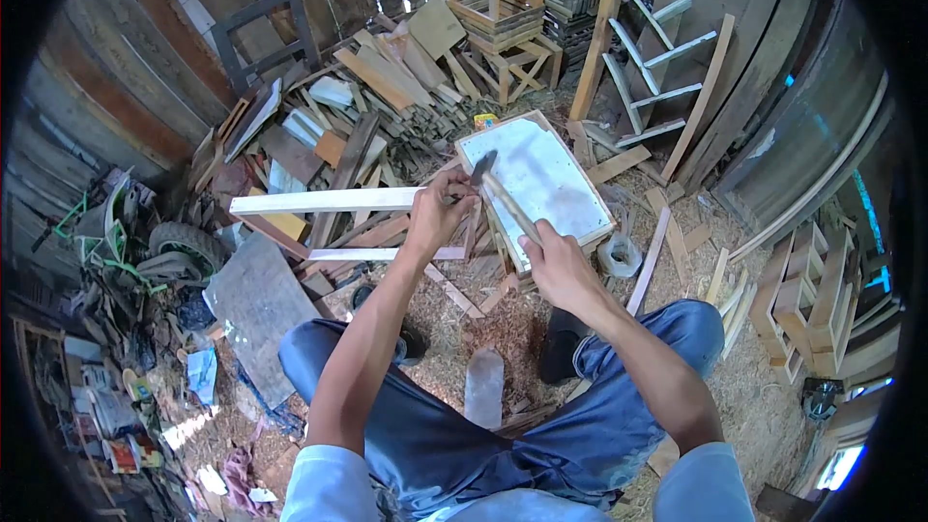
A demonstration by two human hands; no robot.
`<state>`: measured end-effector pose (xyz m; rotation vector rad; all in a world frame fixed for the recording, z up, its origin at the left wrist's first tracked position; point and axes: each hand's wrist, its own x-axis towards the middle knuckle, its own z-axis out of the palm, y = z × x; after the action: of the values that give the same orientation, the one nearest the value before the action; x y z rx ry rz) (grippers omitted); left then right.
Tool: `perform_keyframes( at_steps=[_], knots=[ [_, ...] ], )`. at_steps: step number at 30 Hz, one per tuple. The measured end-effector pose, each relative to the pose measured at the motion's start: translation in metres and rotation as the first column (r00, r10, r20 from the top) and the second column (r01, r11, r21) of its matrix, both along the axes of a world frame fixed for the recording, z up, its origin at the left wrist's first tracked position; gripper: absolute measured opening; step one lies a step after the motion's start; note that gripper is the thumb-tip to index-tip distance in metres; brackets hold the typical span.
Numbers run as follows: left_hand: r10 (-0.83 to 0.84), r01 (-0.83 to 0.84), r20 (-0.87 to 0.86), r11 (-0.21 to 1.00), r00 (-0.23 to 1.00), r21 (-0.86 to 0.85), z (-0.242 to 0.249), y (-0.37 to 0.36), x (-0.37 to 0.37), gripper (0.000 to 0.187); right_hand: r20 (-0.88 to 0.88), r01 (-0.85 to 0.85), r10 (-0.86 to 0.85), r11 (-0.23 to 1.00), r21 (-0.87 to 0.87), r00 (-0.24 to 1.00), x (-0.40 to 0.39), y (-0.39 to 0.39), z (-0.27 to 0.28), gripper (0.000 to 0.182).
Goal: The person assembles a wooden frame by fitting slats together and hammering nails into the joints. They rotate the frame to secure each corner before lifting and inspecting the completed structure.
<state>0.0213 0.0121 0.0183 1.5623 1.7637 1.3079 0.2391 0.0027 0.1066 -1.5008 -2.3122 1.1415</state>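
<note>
My right hand (561,269) is wrapped around the wooden handle of a hammer (509,201). The hammer's dark metal head is right beside the fingertips of my left hand (445,208). Those fingertips are pinched together at the right-hand corner of a rectangular wooden frame (329,201), and whatever is between them is too small to make out. White-faced strips form two of the frame's sides, and my left hand hides part of that corner. Just right of the frame stands a wooden box (546,174) with a pale, speckled top, partly under the hammer.
Scrap wood (387,77) is heaped behind the frame. Stacked wooden frames (498,10) stand at the back, and a slatted rack (657,63) leans at the right. A grey board (256,309) lies at left near a tyre (188,246). Sawdust covers the floor between my legs.
</note>
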Motion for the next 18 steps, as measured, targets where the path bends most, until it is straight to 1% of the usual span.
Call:
perform_keyframes(
  at_steps=[2,3,5,6,8,9,10,12,13,14,16,17,18],
  knots=[
    [-0.005,0.005,0.008,1.000,1.000,0.010,-0.005,0.001,-0.001,0.038,-0.115,0.096,-0.091,0.995,0.040,0.989,-0.003,-0.003,0.007,0.028],
    [-0.005,0.005,0.010,1.000,1.000,0.003,-0.005,0.001,0.000,0.038,-0.112,0.096,-0.092,0.995,0.033,0.989,-0.005,-0.004,0.008,0.028],
    [-0.022,0.021,0.032,1.000,0.999,0.012,-0.002,0.000,0.000,0.037,-0.120,0.148,-0.155,0.987,-0.066,0.981,-0.008,-0.006,0.010,0.029],
    [-0.026,0.026,0.027,1.000,0.999,0.014,-0.005,0.000,-0.001,0.037,-0.125,0.152,-0.159,0.986,-0.065,0.979,-0.007,-0.005,0.008,0.029],
    [-0.017,0.019,-0.049,0.999,0.999,0.049,-0.009,0.002,-0.002,0.037,0.024,0.006,-0.005,1.000,-0.024,1.000,-0.003,0.003,-0.003,0.029],
    [-0.010,0.013,-0.067,0.999,0.998,0.046,-0.007,0.002,-0.002,0.037,0.004,0.014,-0.014,1.000,0.023,1.000,-0.005,0.003,-0.001,0.029],
    [-0.009,0.012,-0.066,0.999,0.998,0.047,-0.005,0.002,-0.002,0.037,0.004,0.014,-0.014,1.000,0.024,1.000,-0.006,0.002,0.002,0.029],
    [-0.012,0.012,0.045,1.000,0.999,-0.007,-0.007,0.002,-0.001,0.036,-0.108,0.109,-0.109,0.994,-0.005,0.988,-0.007,-0.002,0.015,0.028],
    [-0.008,0.008,0.049,1.000,0.999,-0.014,-0.009,0.001,-0.001,0.036,-0.161,0.130,-0.128,0.991,0.007,0.979,-0.008,-0.005,0.022,0.028],
    [-0.016,0.016,0.043,1.000,0.999,-0.001,-0.009,0.000,-0.001,0.036,-0.159,0.127,-0.124,0.992,0.003,0.979,-0.008,-0.005,0.020,0.028],
    [-0.030,0.030,0.030,0.999,0.999,0.016,-0.007,0.000,-0.002,0.036,-0.087,0.112,-0.119,0.990,-0.083,0.989,-0.007,-0.006,0.017,0.028],
    [-0.024,0.024,0.022,1.000,0.999,0.017,-0.004,-0.002,0.000,0.036,0.057,-0.011,0.011,1.000,-0.002,0.998,-0.001,-0.001,0.003,0.029],
    [-0.015,0.014,0.015,1.000,1.000,0.022,-0.001,-0.003,0.002,0.037,0.052,-0.012,0.011,1.000,0.014,0.999,0.000,0.001,0.000,0.029]
  ],
)
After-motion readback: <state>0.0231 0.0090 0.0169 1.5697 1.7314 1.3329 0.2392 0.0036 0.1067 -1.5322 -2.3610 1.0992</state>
